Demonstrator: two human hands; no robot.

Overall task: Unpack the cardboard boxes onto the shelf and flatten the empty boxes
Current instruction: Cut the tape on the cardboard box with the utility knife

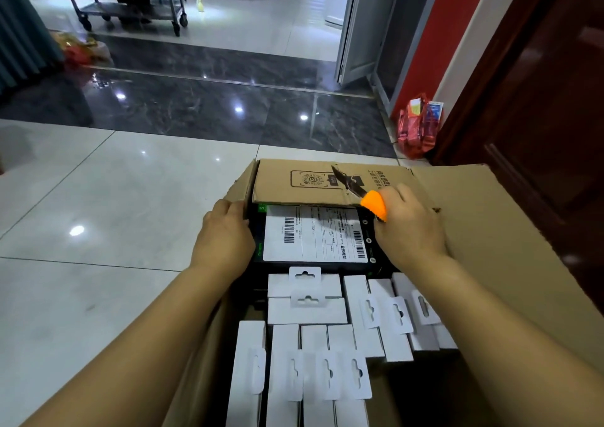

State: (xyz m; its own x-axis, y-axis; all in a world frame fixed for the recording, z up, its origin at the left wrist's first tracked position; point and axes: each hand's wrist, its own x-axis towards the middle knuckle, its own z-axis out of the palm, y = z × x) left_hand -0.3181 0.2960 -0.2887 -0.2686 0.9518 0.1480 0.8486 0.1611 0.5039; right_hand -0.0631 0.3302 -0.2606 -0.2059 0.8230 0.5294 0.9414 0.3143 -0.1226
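An open cardboard box (483,230) stands on the floor in front of me, its flaps spread out. Inside lies a black package (313,234) with a white barcode label, at the far end. Several small white retail boxes (307,309) with hang tabs fill the near part. My left hand (225,234) grips the black package's left edge. My right hand (408,227) is at the package's right edge and holds an orange-handled knife (374,204), blade pointing away over the far flap (327,181).
Glossy white floor tiles (98,230) lie to the left, dark marble (228,106) beyond. A red plastic bag (416,129) sits by a dark wooden door (539,116) at right. A wheeled metal trolley (130,5) and a person's legs stand far back left.
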